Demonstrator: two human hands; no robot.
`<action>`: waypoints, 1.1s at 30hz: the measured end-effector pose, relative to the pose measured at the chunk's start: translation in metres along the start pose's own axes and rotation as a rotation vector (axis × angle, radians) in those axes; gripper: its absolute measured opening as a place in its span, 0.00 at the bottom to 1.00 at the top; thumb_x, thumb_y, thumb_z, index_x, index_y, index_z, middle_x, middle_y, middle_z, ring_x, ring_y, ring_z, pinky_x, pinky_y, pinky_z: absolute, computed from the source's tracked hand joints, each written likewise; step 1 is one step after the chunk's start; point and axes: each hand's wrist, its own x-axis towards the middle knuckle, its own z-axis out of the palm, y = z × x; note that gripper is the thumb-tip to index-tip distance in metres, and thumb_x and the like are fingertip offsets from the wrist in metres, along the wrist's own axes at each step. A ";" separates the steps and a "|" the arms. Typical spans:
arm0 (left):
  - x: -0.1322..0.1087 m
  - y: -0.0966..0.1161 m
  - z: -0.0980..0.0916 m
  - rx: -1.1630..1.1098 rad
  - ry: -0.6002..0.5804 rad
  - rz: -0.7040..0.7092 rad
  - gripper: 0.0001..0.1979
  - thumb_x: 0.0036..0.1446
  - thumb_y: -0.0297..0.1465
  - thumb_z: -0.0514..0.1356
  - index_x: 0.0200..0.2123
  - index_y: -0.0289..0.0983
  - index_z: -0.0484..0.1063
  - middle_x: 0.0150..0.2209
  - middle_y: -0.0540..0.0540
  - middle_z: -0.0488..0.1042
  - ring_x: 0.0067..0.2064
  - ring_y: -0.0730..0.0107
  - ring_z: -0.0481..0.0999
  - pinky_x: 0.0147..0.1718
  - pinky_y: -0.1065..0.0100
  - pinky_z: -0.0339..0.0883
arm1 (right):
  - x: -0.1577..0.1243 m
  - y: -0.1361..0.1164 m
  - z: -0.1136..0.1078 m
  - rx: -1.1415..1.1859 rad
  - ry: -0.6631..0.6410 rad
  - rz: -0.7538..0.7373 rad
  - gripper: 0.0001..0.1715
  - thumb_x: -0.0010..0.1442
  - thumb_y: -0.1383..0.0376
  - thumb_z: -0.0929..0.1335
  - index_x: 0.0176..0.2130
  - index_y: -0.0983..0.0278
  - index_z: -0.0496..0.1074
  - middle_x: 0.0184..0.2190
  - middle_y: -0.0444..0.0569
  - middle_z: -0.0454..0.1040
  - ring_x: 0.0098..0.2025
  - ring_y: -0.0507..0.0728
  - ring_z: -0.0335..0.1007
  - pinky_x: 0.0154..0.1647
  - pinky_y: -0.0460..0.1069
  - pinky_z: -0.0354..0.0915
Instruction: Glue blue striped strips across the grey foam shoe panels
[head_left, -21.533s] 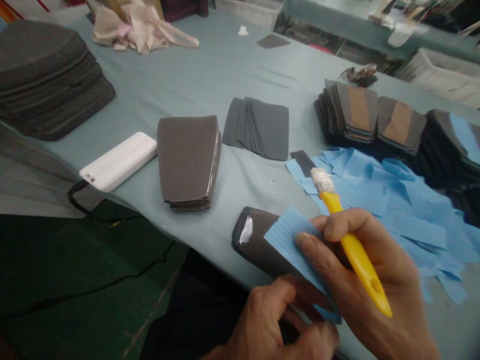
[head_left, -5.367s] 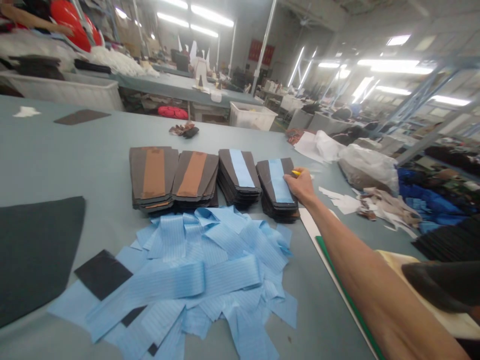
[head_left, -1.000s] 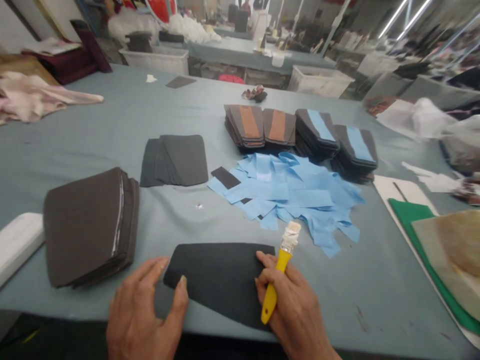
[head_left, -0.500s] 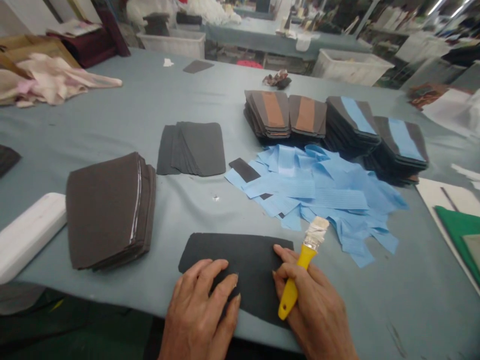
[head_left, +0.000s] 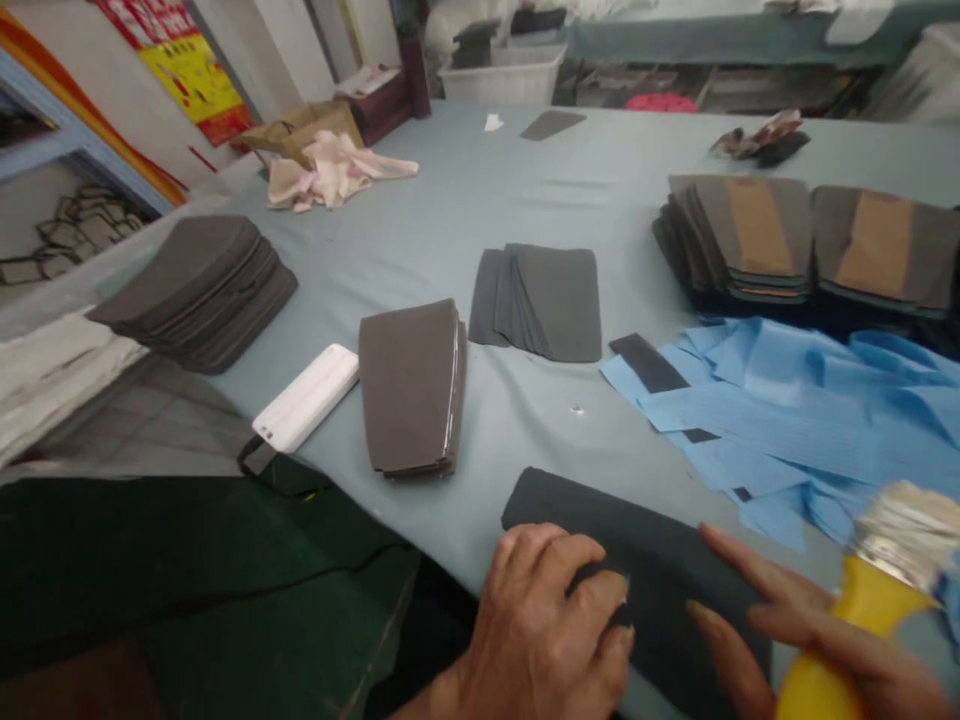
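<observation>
A dark fabric piece [head_left: 637, 555] lies flat at the table's near edge. My left hand [head_left: 540, 630] rests on its left part, fingers curled down onto it. My right hand [head_left: 810, 650] is at the lower right, gripping a yellow-handled brush [head_left: 862, 600] whose white bristles point up and right; two of its fingers stretch onto the fabric piece.
A stack of brown pieces [head_left: 412, 390], a white power bank [head_left: 307, 398], fanned grey pieces [head_left: 544, 298], a heap of blue paper strips [head_left: 810, 410] and stacks with tan strips [head_left: 750, 240] lie on the grey-blue table [head_left: 420, 200]. A dark stack [head_left: 199, 290] sits far left.
The view has swung left and lower. My left hand stays on the dark piece, fingers more curled. My right hand with the brush has shifted toward the lower right corner of the frame.
</observation>
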 end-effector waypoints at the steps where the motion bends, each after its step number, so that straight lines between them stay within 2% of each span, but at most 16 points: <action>1: 0.001 0.000 -0.005 -0.022 0.003 -0.005 0.09 0.65 0.28 0.62 0.47 0.38 0.77 0.46 0.42 0.83 0.48 0.57 0.81 0.49 0.55 0.76 | 0.010 -0.009 0.002 0.022 0.000 0.025 0.20 0.63 0.46 0.76 0.39 0.57 0.72 0.52 0.54 0.84 0.47 0.64 0.86 0.42 0.55 0.81; 3: 0.002 -0.002 -0.017 -0.072 0.034 -0.023 0.09 0.64 0.26 0.62 0.47 0.38 0.76 0.43 0.43 0.83 0.46 0.60 0.81 0.46 0.58 0.77 | 0.032 -0.031 0.006 0.060 0.059 0.028 0.20 0.65 0.46 0.74 0.40 0.57 0.72 0.51 0.54 0.85 0.46 0.64 0.86 0.41 0.54 0.80; 8: 0.003 -0.014 -0.056 -0.179 0.139 -0.061 0.13 0.63 0.22 0.61 0.49 0.40 0.74 0.40 0.46 0.84 0.42 0.65 0.83 0.46 0.62 0.80 | 0.077 -0.093 0.008 0.080 0.055 -0.131 0.12 0.73 0.50 0.69 0.43 0.54 0.71 0.46 0.49 0.86 0.41 0.62 0.87 0.32 0.51 0.77; 10: 0.008 -0.025 -0.076 -0.102 0.203 -0.089 0.13 0.64 0.21 0.61 0.50 0.41 0.73 0.41 0.48 0.84 0.43 0.68 0.84 0.49 0.65 0.79 | 0.089 -0.112 0.008 0.191 0.062 -0.061 0.13 0.75 0.49 0.67 0.42 0.53 0.72 0.41 0.48 0.87 0.36 0.61 0.86 0.29 0.52 0.75; 12: 0.017 -0.042 -0.096 0.040 0.249 -0.106 0.12 0.66 0.21 0.61 0.50 0.40 0.73 0.44 0.48 0.84 0.48 0.69 0.83 0.54 0.66 0.77 | 0.099 -0.125 0.010 0.381 0.094 0.071 0.17 0.73 0.45 0.67 0.40 0.53 0.74 0.34 0.49 0.85 0.31 0.61 0.82 0.25 0.53 0.73; 13: 0.023 -0.051 -0.105 0.102 0.246 -0.118 0.11 0.68 0.22 0.61 0.50 0.40 0.74 0.46 0.47 0.83 0.50 0.69 0.83 0.55 0.66 0.76 | 0.105 -0.129 0.012 0.474 0.133 0.154 0.20 0.72 0.43 0.67 0.39 0.53 0.75 0.31 0.50 0.83 0.29 0.61 0.80 0.23 0.53 0.70; 16: 0.042 -0.081 -0.122 0.223 0.188 -0.163 0.09 0.71 0.24 0.59 0.51 0.37 0.75 0.52 0.43 0.82 0.57 0.66 0.80 0.61 0.61 0.73 | 0.126 -0.131 0.020 0.657 0.156 0.275 0.24 0.70 0.40 0.68 0.43 0.55 0.79 0.20 0.48 0.73 0.19 0.59 0.70 0.15 0.51 0.57; 18: 0.053 -0.097 -0.128 0.262 0.139 -0.141 0.10 0.72 0.26 0.58 0.52 0.36 0.76 0.54 0.42 0.82 0.59 0.62 0.79 0.64 0.57 0.71 | 0.144 -0.129 0.027 0.668 0.121 0.307 0.27 0.71 0.39 0.66 0.46 0.56 0.80 0.15 0.44 0.66 0.13 0.55 0.59 0.13 0.50 0.47; 20: 0.060 -0.109 -0.130 0.283 0.076 -0.112 0.11 0.73 0.27 0.57 0.53 0.35 0.77 0.55 0.41 0.82 0.60 0.60 0.79 0.65 0.54 0.70 | 0.161 -0.127 0.037 0.663 0.119 0.321 0.28 0.72 0.40 0.65 0.46 0.58 0.80 0.13 0.41 0.62 0.12 0.53 0.54 0.13 0.50 0.44; 24: 0.066 -0.125 -0.132 0.333 -0.015 -0.079 0.13 0.74 0.28 0.55 0.54 0.35 0.78 0.57 0.40 0.81 0.60 0.56 0.78 0.64 0.51 0.70 | 0.190 -0.124 0.063 0.768 0.199 0.340 0.27 0.72 0.44 0.65 0.40 0.62 0.79 0.16 0.42 0.64 0.16 0.52 0.57 0.16 0.48 0.52; 27: 0.067 -0.134 -0.132 0.359 -0.041 -0.054 0.13 0.74 0.29 0.55 0.55 0.36 0.77 0.58 0.40 0.80 0.61 0.55 0.77 0.63 0.50 0.70 | 0.208 -0.122 0.083 0.862 0.231 0.346 0.25 0.71 0.46 0.66 0.36 0.62 0.77 0.17 0.41 0.64 0.18 0.51 0.58 0.17 0.48 0.53; 30: 0.067 -0.140 -0.129 0.357 -0.057 -0.042 0.13 0.74 0.30 0.55 0.55 0.38 0.77 0.58 0.42 0.80 0.60 0.55 0.77 0.61 0.51 0.72 | 0.225 -0.123 0.102 0.924 0.256 0.382 0.22 0.64 0.46 0.72 0.34 0.62 0.76 0.16 0.39 0.63 0.17 0.50 0.55 0.17 0.46 0.51; 33: 0.067 -0.142 -0.125 0.374 -0.049 -0.041 0.13 0.74 0.28 0.54 0.53 0.37 0.77 0.57 0.41 0.80 0.59 0.53 0.77 0.58 0.49 0.72 | 0.239 -0.125 0.118 0.975 0.256 0.431 0.24 0.57 0.45 0.78 0.33 0.62 0.76 0.16 0.38 0.65 0.17 0.48 0.54 0.17 0.44 0.51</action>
